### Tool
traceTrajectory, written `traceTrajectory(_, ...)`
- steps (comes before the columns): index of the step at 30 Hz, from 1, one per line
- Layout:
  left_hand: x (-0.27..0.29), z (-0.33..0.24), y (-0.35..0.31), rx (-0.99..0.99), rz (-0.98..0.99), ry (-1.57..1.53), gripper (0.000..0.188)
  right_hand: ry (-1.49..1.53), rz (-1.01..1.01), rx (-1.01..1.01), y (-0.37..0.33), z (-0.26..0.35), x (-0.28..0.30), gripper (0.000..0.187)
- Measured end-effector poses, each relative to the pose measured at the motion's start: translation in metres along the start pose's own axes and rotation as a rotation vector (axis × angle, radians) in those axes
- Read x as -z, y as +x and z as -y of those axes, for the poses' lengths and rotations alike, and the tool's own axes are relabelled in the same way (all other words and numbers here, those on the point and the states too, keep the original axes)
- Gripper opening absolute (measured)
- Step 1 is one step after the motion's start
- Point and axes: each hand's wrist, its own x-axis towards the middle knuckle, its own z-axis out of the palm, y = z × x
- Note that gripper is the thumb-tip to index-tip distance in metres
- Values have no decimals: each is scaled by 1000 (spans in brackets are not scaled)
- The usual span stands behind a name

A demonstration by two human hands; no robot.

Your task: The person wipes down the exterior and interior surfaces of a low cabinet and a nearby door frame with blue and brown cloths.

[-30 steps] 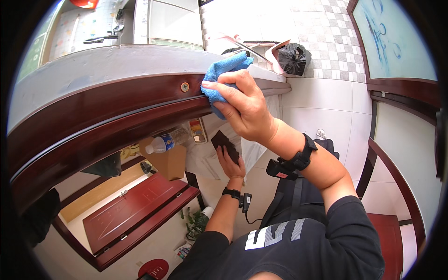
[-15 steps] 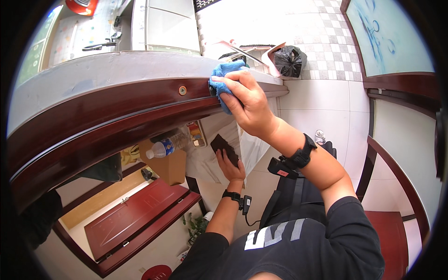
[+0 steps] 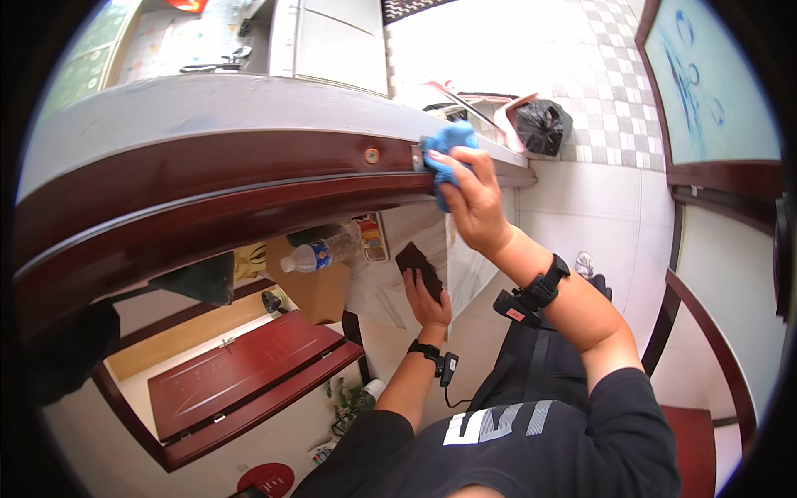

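My right hand [image 3: 479,203] grips a crumpled blue cloth [image 3: 448,159], fingers bunched round it. The cloth is against the dark red wooden frame [image 3: 299,156], near its far right end. Just left of the cloth, a small metal plate [image 3: 417,157] shows on the frame beside a round screw [image 3: 372,156]. Lower down, my left hand [image 3: 425,300] lies with its fingers stretched over a dark brown flat piece [image 3: 419,270] on a marble-patterned surface [image 3: 378,286]. What the brown piece is, I cannot tell.
A plastic bottle [image 3: 320,252] lies on its side by a cardboard box [image 3: 315,290] and a small colourful case [image 3: 373,236]. A tied black bag [image 3: 544,127] stands on the tiled floor beyond the frame. A red wooden panel [image 3: 245,373] is at lower left.
The whole scene has shifted rightward in the picture. The blue cloth has slid a little to the right along the frame, uncovering the metal plate. My left hand stays on the brown piece.
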Motion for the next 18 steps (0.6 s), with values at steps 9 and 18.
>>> traceTrajectory(9, 13, -1, 3, 28, 36, -2, 67, 95, 6, -46, 13, 20, 14, 35)
traceTrajectory(18, 24, 1, -4, 72, 23, 6, 70, 13, 361, 409, 103, 142, -13, 75)
